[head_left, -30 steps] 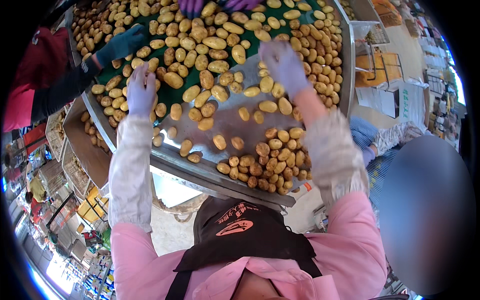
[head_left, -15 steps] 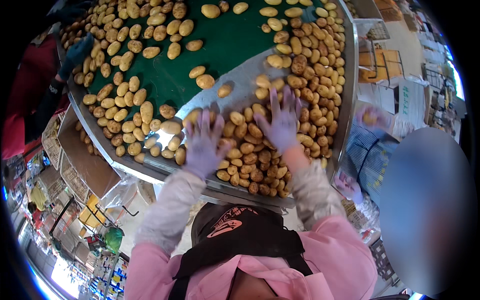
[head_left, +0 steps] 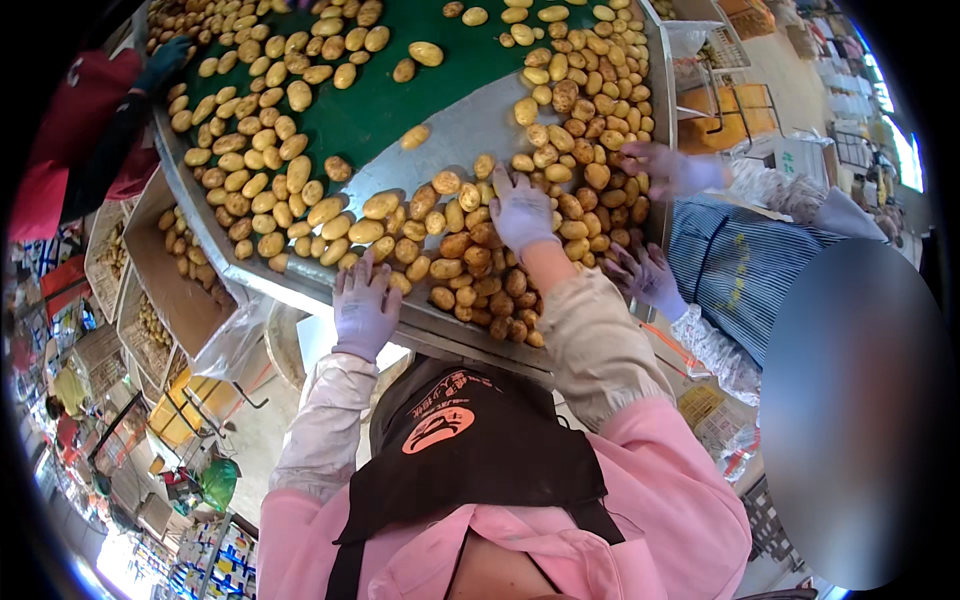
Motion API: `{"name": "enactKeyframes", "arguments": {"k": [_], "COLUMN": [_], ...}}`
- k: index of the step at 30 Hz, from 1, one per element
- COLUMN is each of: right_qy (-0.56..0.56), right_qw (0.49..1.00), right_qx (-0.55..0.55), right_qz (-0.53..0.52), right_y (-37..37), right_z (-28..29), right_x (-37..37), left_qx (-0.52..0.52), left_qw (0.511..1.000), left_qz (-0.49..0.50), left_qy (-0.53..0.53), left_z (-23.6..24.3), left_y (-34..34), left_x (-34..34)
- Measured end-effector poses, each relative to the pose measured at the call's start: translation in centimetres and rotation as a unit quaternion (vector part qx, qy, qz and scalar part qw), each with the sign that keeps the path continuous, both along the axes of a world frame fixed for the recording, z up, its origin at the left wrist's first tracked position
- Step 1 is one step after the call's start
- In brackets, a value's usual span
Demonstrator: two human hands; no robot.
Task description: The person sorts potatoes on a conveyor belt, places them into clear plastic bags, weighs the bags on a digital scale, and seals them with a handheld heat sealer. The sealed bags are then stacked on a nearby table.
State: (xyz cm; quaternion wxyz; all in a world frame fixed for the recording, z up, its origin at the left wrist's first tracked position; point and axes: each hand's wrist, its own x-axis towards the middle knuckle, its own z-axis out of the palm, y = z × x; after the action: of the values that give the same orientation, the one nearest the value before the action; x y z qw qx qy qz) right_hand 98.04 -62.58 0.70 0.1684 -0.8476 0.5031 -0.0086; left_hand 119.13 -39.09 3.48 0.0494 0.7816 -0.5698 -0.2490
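Note:
Heaps of yellow-brown potatoes (head_left: 462, 243) lie along the near side of a metal-rimmed sorting table (head_left: 420, 335). My left hand (head_left: 363, 312), in a thin pale purple glove, rests at the near metal edge, its fingers stretched toward the closest potatoes and nothing held. Over the heap, my right hand (head_left: 523, 214) in a matching glove lies palm down with its fingers extended. Its fingertips reach the potatoes near the bare metal plate (head_left: 440, 155); its palm hides those underneath. Beyond the plate runs a green belt (head_left: 395, 95) with scattered potatoes.
At right, a co-worker's gloved hands (head_left: 672, 168) reach to the table's rim. Another person's dark-gloved hand (head_left: 165, 62) is at the far left. A cardboard box (head_left: 185, 300) with potatoes stands below the left rim. Yellow stands (head_left: 730, 115) are on the floor at right.
My left hand has drawn back from the potatoes to the near edge. My right hand has shifted slightly left and nearer. The co-worker's hands at right have come to the table's rim.

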Motion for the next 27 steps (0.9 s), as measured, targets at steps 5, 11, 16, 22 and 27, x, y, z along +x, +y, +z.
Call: {"name": "enactKeyframes", "arguments": {"k": [5,11,16,22,27], "right_qy": [-0.250,-0.339,-0.043,-0.244,-0.124], "right_qw": [0.957,0.902,0.963,0.969,0.982], "right_qx": [0.016,0.265,-0.022,0.007,-0.069], "right_qz": [-0.145,0.043,0.265,-0.021,0.123], "right_y": [4.1,14.7,13.6,9.7,12.8], "right_z": [3.1,6.3,4.6,4.1,1.6], "right_x": [3.6,0.4,-8.7,-2.7,1.9], "left_qx": [-0.129,-0.067,-0.286,-0.395,-0.295], "left_qw": [0.855,0.409,0.376,0.333,0.759], "left_qz": [0.277,0.427,0.481,0.744,0.492], "left_qy": [0.419,0.804,0.738,0.424,0.307], "left_z": [2.6,2.3,2.9,2.7,-2.5], "left_y": [1.3,5.2,10.6,13.8,11.2], "left_x": [-2.1,-4.1,11.0,25.1,15.5]}}
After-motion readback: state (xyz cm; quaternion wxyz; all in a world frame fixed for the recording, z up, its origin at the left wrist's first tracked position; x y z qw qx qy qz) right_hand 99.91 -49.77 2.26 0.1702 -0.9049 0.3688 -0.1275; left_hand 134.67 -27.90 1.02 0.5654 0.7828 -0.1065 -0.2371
